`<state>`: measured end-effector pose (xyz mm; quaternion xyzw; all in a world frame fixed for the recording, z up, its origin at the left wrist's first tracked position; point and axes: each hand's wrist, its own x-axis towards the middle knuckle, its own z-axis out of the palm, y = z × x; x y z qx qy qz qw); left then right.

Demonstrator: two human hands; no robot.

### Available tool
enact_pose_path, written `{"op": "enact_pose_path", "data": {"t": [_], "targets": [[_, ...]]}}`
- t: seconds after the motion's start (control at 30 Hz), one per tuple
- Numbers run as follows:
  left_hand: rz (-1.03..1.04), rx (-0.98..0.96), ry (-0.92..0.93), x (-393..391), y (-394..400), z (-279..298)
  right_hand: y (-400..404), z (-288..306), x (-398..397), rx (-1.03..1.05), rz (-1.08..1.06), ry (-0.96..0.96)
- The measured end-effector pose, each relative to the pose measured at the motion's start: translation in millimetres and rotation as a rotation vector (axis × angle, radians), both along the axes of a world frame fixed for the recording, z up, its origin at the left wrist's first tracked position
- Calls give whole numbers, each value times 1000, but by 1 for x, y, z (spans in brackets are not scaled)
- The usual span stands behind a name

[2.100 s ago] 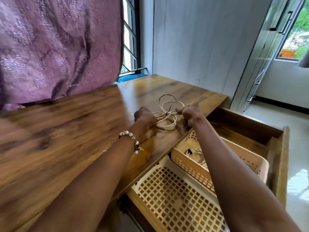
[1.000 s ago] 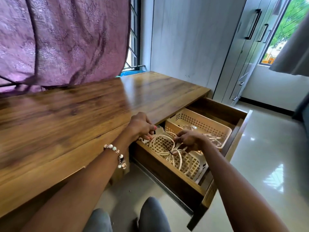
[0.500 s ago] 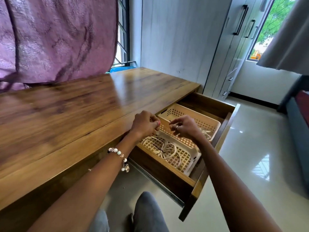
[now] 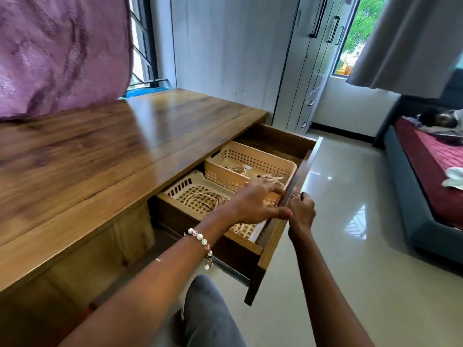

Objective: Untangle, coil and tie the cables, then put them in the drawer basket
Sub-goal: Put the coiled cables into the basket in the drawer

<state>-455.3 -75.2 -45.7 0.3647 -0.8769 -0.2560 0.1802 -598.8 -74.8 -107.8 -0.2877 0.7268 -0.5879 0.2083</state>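
Nearest, a grey-clad knee [image 4: 210, 311] is seen at the bottom edge. Both forearms are extended forward over the open drawer [image 4: 253, 249]. The left hand [image 4: 258, 204], with a beaded bracelet [image 4: 201, 242] at the wrist, is held palm down above the baskets, fingers straight and loosely spread, grasping nothing; whether its thumb touches the drawer front cannot be told. The right hand [image 4: 302, 212] is curled over the top edge of the drawer front [image 4: 275, 236], fingers gripping the wood; a ring is seen on one finger.

Inside the drawer, a white lattice basket [image 4: 180, 187] of square-holed plastic is seen at near left, with a pale coiled cable [image 4: 200, 200] lying on its floor, partly hidden by the left wrist. Just beyond it sits a tan perforated basket [image 4: 250, 156] with straight walls, holding another pale cable bundle [image 4: 238, 169].

The desk top [image 4: 100, 151] is dark, glossy wood grain. Farther left a mauve patterned curtain [image 4: 62, 51] hangs; farther right, glossy floor tiles [image 4: 350, 196], pale wardrobe doors [image 4: 315, 58] with black handles, and a bed with a red cover [image 4: 431, 156].
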Motion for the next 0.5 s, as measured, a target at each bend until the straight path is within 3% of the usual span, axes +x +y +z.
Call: {"op": "enact_pose_path", "data": {"t": [0.13,0.37,0.5], "targets": [[-48,-33,-355,5,-4,-10,-12,-3,7,-42,-51,-15],[153,-147,-504,30,-14,-6,-45,2,45,-26,-48,15],[348,-102,-512,65,-26,-4,-70,9,82,9,17,25]]}}
